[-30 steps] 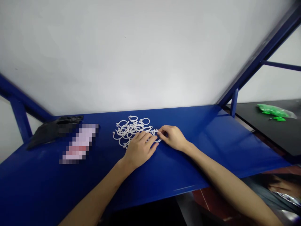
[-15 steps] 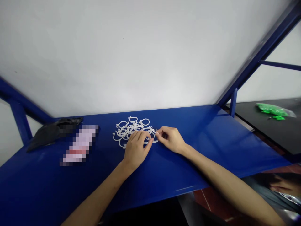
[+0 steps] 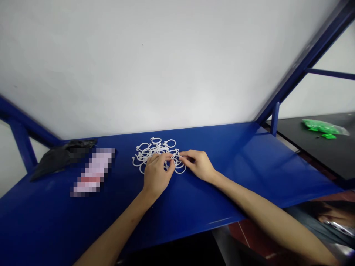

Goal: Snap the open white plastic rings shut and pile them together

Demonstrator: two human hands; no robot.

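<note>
At the near right edge of the pile (image 3: 158, 149) on the table (image 3: 227, 147), our right hand (image 3: 200, 165) pinches a white ring (image 3: 176, 154) between thumb and forefinger, while our left hand (image 3: 157, 173) bends over the pile's front, its thumb and forefinger narrow beside that ring, though we cannot tell whether they grip it. So many loops overlap in the pile that, we judge, a tug could snag others and drag them along, and with only fingertips on something so thin, a slip could drop it among them.
</note>
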